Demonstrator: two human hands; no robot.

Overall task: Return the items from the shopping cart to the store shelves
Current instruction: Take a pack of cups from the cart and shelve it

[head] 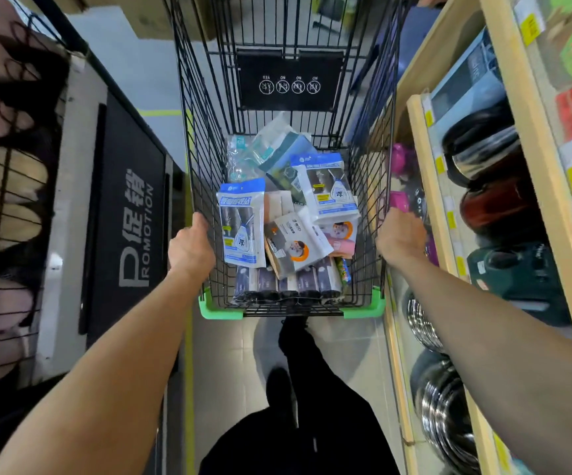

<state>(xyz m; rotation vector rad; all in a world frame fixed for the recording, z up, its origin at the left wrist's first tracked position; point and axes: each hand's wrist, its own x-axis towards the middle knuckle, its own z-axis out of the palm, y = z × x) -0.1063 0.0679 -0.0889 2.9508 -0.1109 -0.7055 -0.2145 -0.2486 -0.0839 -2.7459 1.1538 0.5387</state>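
A black wire shopping cart (193,138) with green corner bumpers stands straight ahead in the aisle. Inside it lie several packaged goods: a blue-and-white pouch (241,222) at the left, a matching pouch (325,181) at the right, a white packet with an orange mark (294,241) in the middle, and a row of dark rolls (288,281) along the near end. My left hand (190,246) grips the cart's left rim. My right hand (401,236) grips the right rim.
Wooden store shelves (425,186) run along the right, holding dark kettles or pots, steel cookware lower down and boxed goods higher up. On the left stands a black "PROMOTION" sign panel (127,214) and a wire bin with soft goods (3,186). My dark-trousered legs are below.
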